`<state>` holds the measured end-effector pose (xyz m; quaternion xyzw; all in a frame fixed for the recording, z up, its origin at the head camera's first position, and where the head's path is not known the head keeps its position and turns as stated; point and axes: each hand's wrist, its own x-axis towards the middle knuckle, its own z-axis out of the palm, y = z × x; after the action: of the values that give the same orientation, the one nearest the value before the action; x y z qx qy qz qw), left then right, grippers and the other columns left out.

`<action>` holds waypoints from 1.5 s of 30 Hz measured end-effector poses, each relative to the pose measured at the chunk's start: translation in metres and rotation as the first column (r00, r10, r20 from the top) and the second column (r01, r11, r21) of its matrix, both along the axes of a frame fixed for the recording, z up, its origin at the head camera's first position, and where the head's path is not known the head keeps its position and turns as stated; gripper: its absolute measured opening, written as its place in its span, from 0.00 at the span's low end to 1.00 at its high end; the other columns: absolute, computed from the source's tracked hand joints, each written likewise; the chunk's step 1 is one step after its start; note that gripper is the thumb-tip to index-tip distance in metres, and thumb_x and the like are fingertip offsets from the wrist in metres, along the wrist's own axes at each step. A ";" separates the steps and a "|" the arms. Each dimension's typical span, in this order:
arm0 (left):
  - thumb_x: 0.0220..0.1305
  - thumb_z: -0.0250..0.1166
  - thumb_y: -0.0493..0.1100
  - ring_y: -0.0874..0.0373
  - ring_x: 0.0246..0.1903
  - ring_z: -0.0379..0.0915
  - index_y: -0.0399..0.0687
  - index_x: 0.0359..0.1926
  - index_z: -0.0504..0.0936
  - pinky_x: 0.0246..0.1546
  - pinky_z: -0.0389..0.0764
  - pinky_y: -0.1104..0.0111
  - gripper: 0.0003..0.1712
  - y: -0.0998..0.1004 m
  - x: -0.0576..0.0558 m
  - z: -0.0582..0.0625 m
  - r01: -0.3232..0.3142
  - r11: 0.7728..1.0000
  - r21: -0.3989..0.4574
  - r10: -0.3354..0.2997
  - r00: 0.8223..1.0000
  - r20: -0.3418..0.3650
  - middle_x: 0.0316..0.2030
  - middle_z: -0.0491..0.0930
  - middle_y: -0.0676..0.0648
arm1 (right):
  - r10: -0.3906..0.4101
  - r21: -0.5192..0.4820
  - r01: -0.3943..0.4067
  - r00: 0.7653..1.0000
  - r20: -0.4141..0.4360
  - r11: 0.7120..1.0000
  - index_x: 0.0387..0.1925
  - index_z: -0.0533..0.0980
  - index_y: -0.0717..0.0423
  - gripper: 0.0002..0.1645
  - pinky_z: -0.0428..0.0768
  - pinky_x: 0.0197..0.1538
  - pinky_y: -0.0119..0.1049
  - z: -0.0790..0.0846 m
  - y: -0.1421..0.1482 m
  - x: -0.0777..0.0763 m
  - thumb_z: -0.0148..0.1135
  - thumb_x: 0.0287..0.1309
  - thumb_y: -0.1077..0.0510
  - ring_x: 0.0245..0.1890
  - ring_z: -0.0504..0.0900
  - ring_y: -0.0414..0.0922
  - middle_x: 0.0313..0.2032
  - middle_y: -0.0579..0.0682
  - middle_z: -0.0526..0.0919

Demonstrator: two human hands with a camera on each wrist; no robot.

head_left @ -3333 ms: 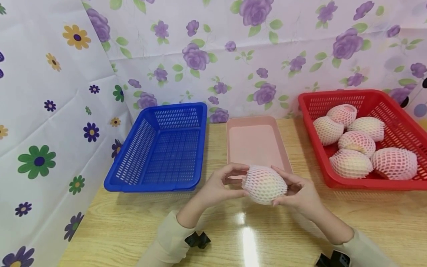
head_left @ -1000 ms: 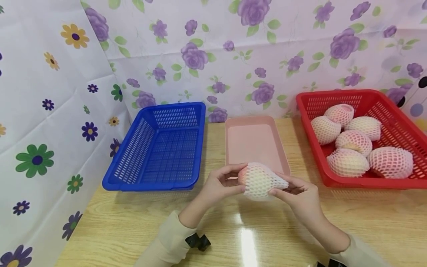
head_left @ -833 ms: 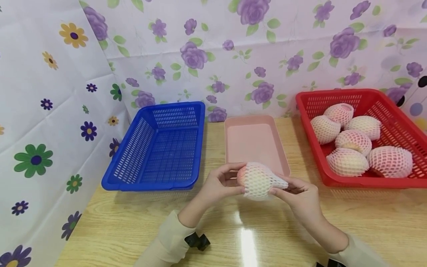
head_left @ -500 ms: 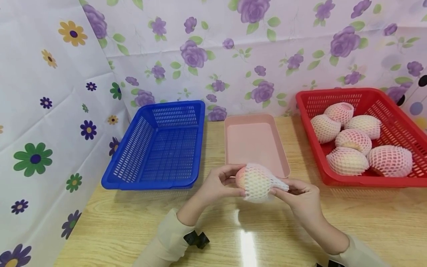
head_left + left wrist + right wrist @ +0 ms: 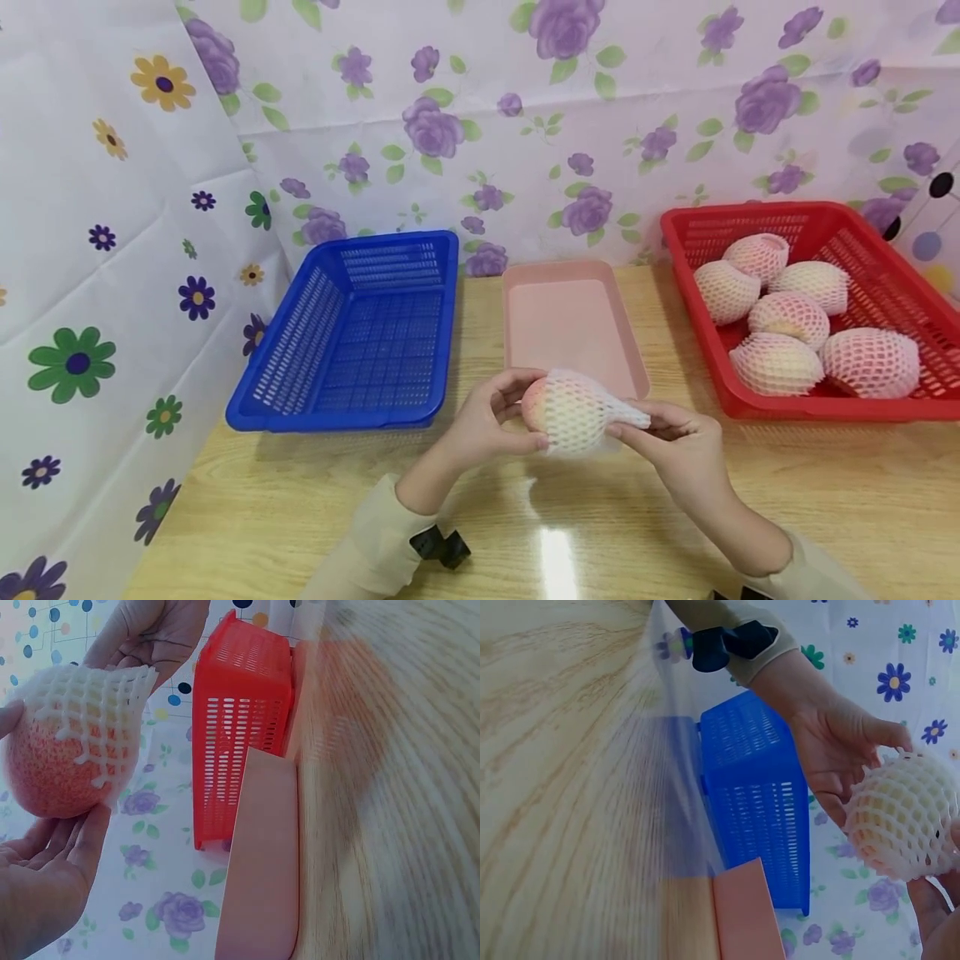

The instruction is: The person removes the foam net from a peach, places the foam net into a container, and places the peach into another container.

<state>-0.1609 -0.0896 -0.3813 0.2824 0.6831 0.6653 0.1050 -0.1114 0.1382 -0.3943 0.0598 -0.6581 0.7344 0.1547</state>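
Above the table, in front of the pink tray [image 5: 570, 317], both hands hold a round red-and-yellow fruit [image 5: 533, 407] in a white foam net sleeve [image 5: 576, 414]. My left hand [image 5: 480, 423] grips the fruit's bare reddish end between thumb and fingers. My right hand [image 5: 688, 448] pinches the gathered, stretched tail of the sleeve on the other side. In the left wrist view the fruit's speckled red skin [image 5: 56, 776] shows below the sleeve's open edge [image 5: 101, 761]. The right wrist view shows mostly the net mesh [image 5: 907, 814] around the fruit.
A blue basket [image 5: 442, 350] with nothing inside stands left of the tray. At the right, a red basket [image 5: 911, 258] holds several fruits [image 5: 776, 364] in pink and white foam nets. Patterned cloth [image 5: 480, 125] hangs behind and to the left of the wooden table [image 5: 337, 500].
The sleeve, which covered most of the fruit, has been drawn rightward into a tail, baring the fruit's left end. More red skin shows than a second ago. My hands have moved slightly apart.
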 end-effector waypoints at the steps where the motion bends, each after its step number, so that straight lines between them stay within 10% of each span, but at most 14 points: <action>1: 0.41 0.69 0.22 0.63 0.50 0.73 0.25 0.58 0.68 0.54 0.78 0.68 0.39 0.000 0.001 0.000 -0.016 1.000 0.006 0.016 1.000 -0.001 0.54 0.72 0.28 | 0.012 -0.004 -0.012 1.000 -0.009 1.000 0.31 0.86 0.55 0.21 0.81 0.27 0.22 0.000 0.000 -0.001 0.69 0.37 0.80 0.23 0.81 0.31 0.25 0.41 0.86; 18: 0.44 0.77 0.40 0.65 0.50 0.72 0.29 0.57 0.69 0.53 0.79 0.70 0.40 -0.011 0.006 -0.003 -0.032 0.999 0.016 0.032 0.999 -0.023 0.53 0.73 0.31 | 0.015 0.021 -0.013 0.998 -0.066 1.000 0.32 0.84 0.58 0.20 0.81 0.28 0.22 -0.003 0.006 0.004 0.67 0.38 0.81 0.23 0.81 0.33 0.26 0.41 0.86; 28: 0.44 0.72 0.29 0.64 0.49 0.72 0.30 0.57 0.69 0.52 0.79 0.72 0.37 -0.024 0.009 0.002 -0.116 0.992 -0.053 0.114 0.993 -0.042 0.52 0.74 0.32 | -0.117 0.005 0.118 0.990 -0.081 0.993 0.32 0.83 0.61 0.19 0.81 0.30 0.21 0.003 0.016 0.004 0.64 0.41 0.83 0.24 0.81 0.33 0.27 0.42 0.86; 45: 0.43 0.71 0.32 0.57 0.49 0.71 0.26 0.56 0.66 0.50 0.81 0.69 0.37 -0.035 0.018 0.024 -0.124 0.992 -0.019 0.122 0.990 -0.067 0.54 0.69 0.30 | -0.048 0.044 0.056 0.984 -0.172 0.997 0.36 0.82 0.62 0.20 0.81 0.32 0.20 0.022 0.028 0.001 0.62 0.43 0.83 0.27 0.80 0.33 0.31 0.42 0.85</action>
<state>-0.1428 -0.1248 -0.3576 0.2605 0.7098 0.6530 0.0444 -0.1101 0.1663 -0.3724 0.1088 -0.6615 0.7061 0.2281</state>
